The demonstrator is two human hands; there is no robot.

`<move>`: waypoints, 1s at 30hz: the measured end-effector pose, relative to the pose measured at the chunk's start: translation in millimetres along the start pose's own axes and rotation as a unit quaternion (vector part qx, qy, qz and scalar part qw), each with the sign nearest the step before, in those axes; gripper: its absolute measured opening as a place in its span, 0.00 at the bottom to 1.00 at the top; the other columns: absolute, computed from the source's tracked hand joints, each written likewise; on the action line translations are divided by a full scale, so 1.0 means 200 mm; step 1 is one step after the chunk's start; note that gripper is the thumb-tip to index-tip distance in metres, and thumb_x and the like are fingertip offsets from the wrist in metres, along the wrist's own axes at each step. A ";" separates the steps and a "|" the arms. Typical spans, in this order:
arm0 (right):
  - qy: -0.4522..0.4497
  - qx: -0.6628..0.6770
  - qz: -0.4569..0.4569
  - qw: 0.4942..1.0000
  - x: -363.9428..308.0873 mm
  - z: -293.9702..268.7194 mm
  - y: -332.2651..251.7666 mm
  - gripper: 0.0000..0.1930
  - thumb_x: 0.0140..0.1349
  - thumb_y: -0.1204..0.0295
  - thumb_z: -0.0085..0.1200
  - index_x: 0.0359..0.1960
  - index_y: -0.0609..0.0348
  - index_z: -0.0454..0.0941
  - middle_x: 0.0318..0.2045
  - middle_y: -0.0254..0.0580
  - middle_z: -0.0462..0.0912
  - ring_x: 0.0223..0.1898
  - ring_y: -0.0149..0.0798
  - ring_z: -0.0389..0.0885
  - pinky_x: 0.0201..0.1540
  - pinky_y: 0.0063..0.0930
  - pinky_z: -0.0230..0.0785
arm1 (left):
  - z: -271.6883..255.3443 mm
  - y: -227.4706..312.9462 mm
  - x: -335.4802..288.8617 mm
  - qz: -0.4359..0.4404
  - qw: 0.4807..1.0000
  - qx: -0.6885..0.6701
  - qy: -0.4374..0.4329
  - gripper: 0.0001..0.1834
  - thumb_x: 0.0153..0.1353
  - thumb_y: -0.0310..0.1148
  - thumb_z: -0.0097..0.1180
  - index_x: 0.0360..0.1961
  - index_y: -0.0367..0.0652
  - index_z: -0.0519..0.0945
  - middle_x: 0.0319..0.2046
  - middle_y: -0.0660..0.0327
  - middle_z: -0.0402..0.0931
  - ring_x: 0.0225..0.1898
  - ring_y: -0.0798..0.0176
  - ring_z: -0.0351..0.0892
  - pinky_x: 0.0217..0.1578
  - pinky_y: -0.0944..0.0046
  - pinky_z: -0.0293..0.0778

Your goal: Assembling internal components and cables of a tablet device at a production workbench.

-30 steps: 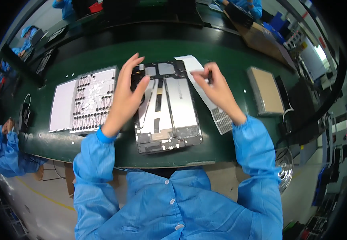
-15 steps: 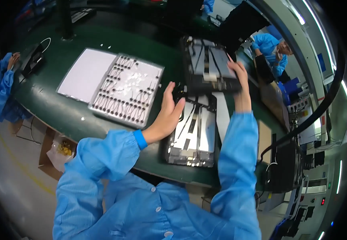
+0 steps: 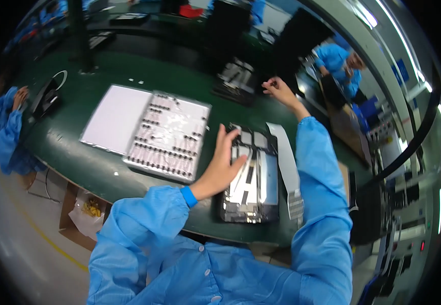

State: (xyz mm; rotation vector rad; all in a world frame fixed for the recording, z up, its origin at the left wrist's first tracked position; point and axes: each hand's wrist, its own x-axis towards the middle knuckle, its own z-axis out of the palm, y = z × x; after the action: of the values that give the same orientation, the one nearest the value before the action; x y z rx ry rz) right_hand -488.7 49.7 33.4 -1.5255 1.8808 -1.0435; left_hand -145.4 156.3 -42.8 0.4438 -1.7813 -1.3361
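An opened tablet-like device point(image 3: 261, 175), with silvery panels, black strips and a dark frame, lies on the green bench before me. My left hand point(image 3: 223, 168) rests at its left edge, thumb and fingers spread and stretched over the side. Up and to the right, my right hand point(image 3: 283, 93) is above the bench with loosely bent fingers, slightly blurred; nothing shows in them. A second opened dark device point(image 3: 235, 81) lies farther back, a short gap to the left of that hand.
Left of my left hand lies a clear-edged tray point(image 3: 172, 137) with rows of small black-ended cables, beside a white sheet point(image 3: 115, 118). A white strip point(image 3: 284, 152) lies right of the near device. Co-workers in blue sit left point(image 3: 2, 127) and far right point(image 3: 334, 61). A carton point(image 3: 78, 216) stands below the bench edge.
The second device, held in my right hand above the near one, now lies farther back on the bench. My right hand has let go of it. My left hand stays at the near device.
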 end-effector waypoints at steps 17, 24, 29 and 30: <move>0.239 -0.070 -0.197 0.948 -1.41 -0.02 0.26 0.11 0.68 0.69 0.55 0.50 0.56 0.79 0.43 0.38 0.87 0.46 0.43 0.85 0.48 0.32 0.76 | 0.36 0.39 0.26 0.203 0.815 0.268 -0.472 0.11 0.68 0.33 0.50 0.45 0.45 0.83 0.60 0.52 0.73 0.66 0.42 0.64 0.68 0.43 0.57; 0.058 0.271 0.076 0.958 -1.60 -0.08 0.23 0.12 0.69 0.65 0.56 0.39 0.64 0.80 0.23 0.33 0.78 0.20 0.21 0.74 0.22 0.15 0.64 | 0.48 0.34 0.22 0.231 0.721 0.408 -0.511 0.20 0.72 0.44 0.41 0.56 0.57 0.82 0.62 0.47 0.70 0.63 0.44 0.68 0.71 0.42 0.50; 0.022 0.296 0.070 0.952 -1.61 -0.09 0.23 0.11 0.69 0.68 0.57 0.40 0.65 0.79 0.24 0.34 0.80 0.22 0.22 0.77 0.23 0.15 0.68 | 0.50 0.35 0.23 0.232 0.709 0.426 -0.512 0.20 0.70 0.43 0.42 0.59 0.59 0.80 0.63 0.50 0.71 0.61 0.45 0.69 0.70 0.43 0.52; 0.016 0.285 0.073 0.956 -1.61 -0.10 0.23 0.11 0.69 0.68 0.57 0.40 0.66 0.79 0.24 0.35 0.81 0.22 0.22 0.77 0.24 0.15 0.68 | 0.51 0.35 0.23 0.231 0.709 0.427 -0.511 0.20 0.70 0.43 0.43 0.59 0.60 0.80 0.63 0.50 0.71 0.61 0.45 0.69 0.70 0.43 0.53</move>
State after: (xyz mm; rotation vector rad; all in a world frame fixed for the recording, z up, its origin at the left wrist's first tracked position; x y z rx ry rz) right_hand -450.6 368.9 -19.6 -1.0250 1.4963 -1.3902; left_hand -238.3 211.8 31.7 -0.4176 -3.1392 -0.2155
